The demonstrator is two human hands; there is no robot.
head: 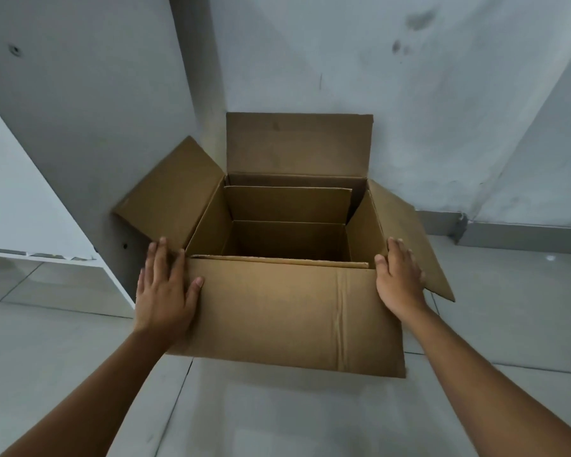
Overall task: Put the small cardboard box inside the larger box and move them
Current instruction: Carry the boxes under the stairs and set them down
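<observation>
Your left hand (165, 288) and right hand (399, 275) lie open and flat against the two near corners of the larger box (277, 311), gripping nothing; it sits on the tiled floor (508, 324), flaps spread, with the small cardboard box (287, 206) standing open inside it toward the left, empty

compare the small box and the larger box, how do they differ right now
The larger box stands on the floor, while the small box sits nested inside it. The larger box's flaps are splayed outward; the small box's flaps stand up within its walls. The left hand and right hand touch only the larger box. Both are plain brown cardboard, open-topped.
</observation>
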